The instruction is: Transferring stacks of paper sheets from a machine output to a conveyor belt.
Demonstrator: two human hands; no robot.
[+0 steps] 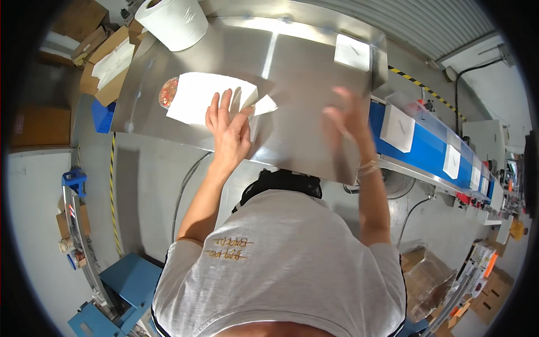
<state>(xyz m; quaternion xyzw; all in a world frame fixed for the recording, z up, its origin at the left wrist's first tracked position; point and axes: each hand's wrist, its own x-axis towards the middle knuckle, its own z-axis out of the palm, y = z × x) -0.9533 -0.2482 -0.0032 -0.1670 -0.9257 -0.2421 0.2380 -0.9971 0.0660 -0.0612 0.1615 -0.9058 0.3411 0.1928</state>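
Note:
My left hand (229, 132) rests on a white paper sheet (193, 98) on the steel table, its fingers stretched and apart. A small folded flap of white paper (264, 105) stands up beside its index finger. From under the sheet's left edge shows a round, clear-looking disc (168, 93) with red and multicoloured specks; the rest of it is covered. My right hand (352, 115) is over the table's right end, smeared by motion. Its thumb and fingers look spread, and I see nothing in them. Beyond it lies a flat white box (352, 52) with a dark mark.
A large white paper roll (175, 25) stands at the table's far left corner. Left of the steel table (303, 137) are an open cardboard box (112, 64) and a blue bin (103, 116). At right, a blue conveyor belt (424, 147) carries several white boxes. A floor fan (397, 182) sits below.

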